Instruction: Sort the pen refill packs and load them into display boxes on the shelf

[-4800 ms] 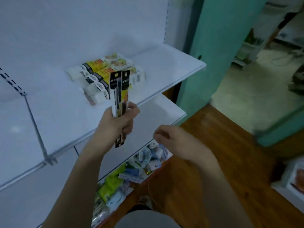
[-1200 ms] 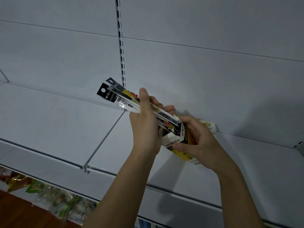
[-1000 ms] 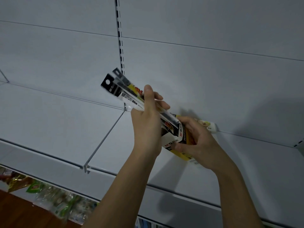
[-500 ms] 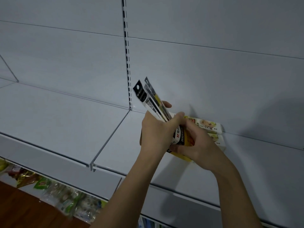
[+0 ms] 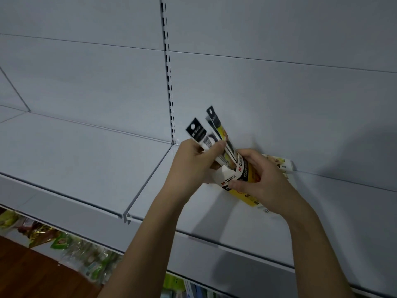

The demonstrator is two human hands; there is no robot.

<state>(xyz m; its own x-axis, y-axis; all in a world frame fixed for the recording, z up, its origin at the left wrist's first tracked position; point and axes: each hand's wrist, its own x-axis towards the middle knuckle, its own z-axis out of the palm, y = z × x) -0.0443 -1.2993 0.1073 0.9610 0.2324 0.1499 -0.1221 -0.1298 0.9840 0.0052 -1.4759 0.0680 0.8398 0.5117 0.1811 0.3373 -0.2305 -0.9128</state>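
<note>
Head view: we see refill packs [image 5: 214,134] fanned in our left hand [image 5: 193,166], long axes tilted, black header ends pointing up and to the left, lower ends dipping into the open mouth of a box [image 5: 238,177]. That hand is clamped on the packs, thumb across their fronts. Our right hand [image 5: 264,181] grips the box around its middle, fingers curled over the printed face. The box lies slanted on the shelf [image 5: 86,160], open end up-left toward the packs, closed end down-right toward the shelf's front. Both hands are close together, nearly touching above the box mouth.

Behind our right hand, another box [image 5: 279,164] lies against the back panel [image 5: 279,93], long axis running left to right.

We note the shelf is pale grey metal, split by a divider [image 5: 148,181] running front to back, with a slotted upright [image 5: 168,82] rising from it. Below the shelf edge, wrapped goods [image 5: 64,244] sit on a lower level above a wooden floor [image 5: 25,276].

"M&G" reads on the box mouth in red and black, and again in white on one pack's black header; smaller print is too blurred for us to read.
</note>
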